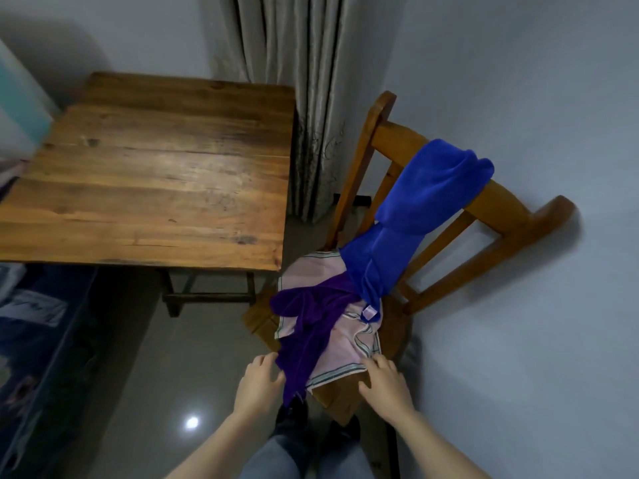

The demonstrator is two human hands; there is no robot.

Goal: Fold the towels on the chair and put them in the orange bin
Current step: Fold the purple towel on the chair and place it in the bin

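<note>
Our left hand and right hand are both extended to the near edge of the seat, fingers spread and only loosely curved. Neither hand grasps anything. The left fingertips lie just beside, possibly touching, the hanging edge of the dark purple velvety towel. The right fingertips rest on the striped border of the pale pink towel.

All three towels remain unfolded on the brown wooden chair:
- The pink towel lies flat on the seat, at the bottom of the pile.
- The purple towel lies across it. Its long axis runs from mid-seat toward us, and its end hangs over the front edge between our two hands, nearer the left.
- The royal blue plush towel is draped over the backrest. It trails down to the seat, far right to near left, and overlaps the other two.

We judge that the purple towel comes off first. It lies directly ahead, within reach of both hands, and only its far end is tucked under the blue one.

The worn plank-top wooden table stands to our left, near the chair, and should serve as a folding surface. A grey curtain hangs in the corner behind it. The floor is glossy grey. The orange bin is not in view.
</note>
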